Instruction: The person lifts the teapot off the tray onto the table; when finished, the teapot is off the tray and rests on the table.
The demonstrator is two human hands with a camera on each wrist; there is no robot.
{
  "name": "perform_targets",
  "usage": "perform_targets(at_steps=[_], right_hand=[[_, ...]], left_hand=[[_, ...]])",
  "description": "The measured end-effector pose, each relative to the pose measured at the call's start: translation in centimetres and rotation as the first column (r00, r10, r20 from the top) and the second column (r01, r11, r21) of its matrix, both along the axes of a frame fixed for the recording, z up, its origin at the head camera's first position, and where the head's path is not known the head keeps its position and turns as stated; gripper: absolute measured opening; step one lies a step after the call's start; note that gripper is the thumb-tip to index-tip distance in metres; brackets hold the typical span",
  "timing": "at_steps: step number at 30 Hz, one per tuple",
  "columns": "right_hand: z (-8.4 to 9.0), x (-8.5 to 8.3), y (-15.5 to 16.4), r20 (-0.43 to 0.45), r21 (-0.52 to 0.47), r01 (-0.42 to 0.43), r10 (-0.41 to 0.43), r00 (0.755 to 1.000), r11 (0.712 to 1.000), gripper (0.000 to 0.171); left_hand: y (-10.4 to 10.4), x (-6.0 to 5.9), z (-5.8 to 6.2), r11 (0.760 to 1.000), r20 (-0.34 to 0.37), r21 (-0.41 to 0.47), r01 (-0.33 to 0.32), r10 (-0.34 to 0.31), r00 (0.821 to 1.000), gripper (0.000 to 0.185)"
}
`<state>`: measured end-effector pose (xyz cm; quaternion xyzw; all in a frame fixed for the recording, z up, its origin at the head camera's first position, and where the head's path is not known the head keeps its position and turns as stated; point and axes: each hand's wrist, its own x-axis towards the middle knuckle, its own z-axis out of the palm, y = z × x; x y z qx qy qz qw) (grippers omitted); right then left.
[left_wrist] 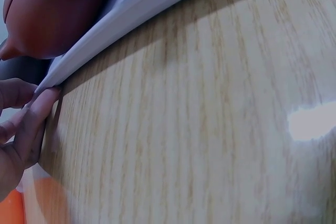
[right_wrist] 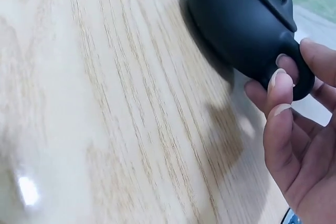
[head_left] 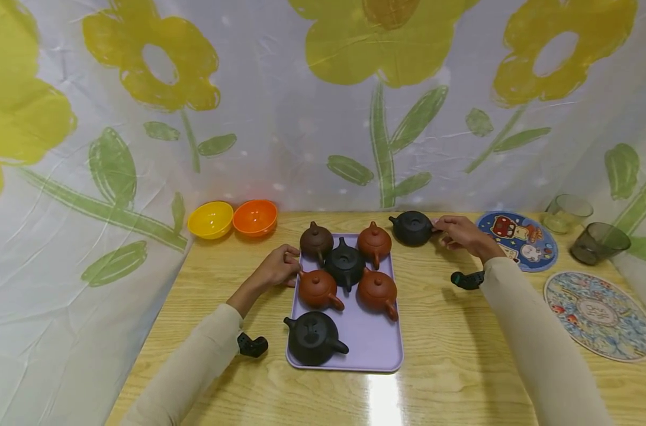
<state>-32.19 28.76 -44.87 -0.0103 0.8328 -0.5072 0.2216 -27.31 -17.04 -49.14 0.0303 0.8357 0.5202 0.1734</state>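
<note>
A lavender tray (head_left: 378,346) on the wooden table carries several small teapots: one dark brown (head_left: 317,241), three red-brown (head_left: 378,290) and two black (head_left: 313,337). My left hand (head_left: 289,263) is at the tray's left rim, and its fingertips (left_wrist: 44,98) pinch the tray edge (left_wrist: 136,3) beside a red-brown teapot (left_wrist: 52,14). Another black teapot (head_left: 412,228) stands on the table just past the tray's far right corner. My right hand (head_left: 440,228) holds this black teapot (right_wrist: 236,24) by its loop handle, fingers (right_wrist: 281,85) curled round it.
A yellow bowl (head_left: 211,219) and an orange bowl (head_left: 255,217) sit at the back left. At the right lie a cartoon coaster (head_left: 517,239) and a patterned round mat (head_left: 600,313), with two glass cups (head_left: 600,242) behind. A floral cloth hangs behind the table.
</note>
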Motion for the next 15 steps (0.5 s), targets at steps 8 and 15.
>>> perform_targets(at_steps=[8,15], right_hand=[[-1.6,-1.3,0.1,0.007,0.0,0.026,-0.026,1.0,1.0,0.047],[-2.6,-1.6,-0.2,-0.034,-0.007,0.079,-0.079,0.996,0.997,0.045]], left_hand=[[0.0,0.0,-0.1,1.0,-0.017,0.025,0.003,-0.003,1.0,0.037],[0.0,0.0,-0.2,1.0,-0.015,0.015,-0.003,0.004,1.0,0.037]])
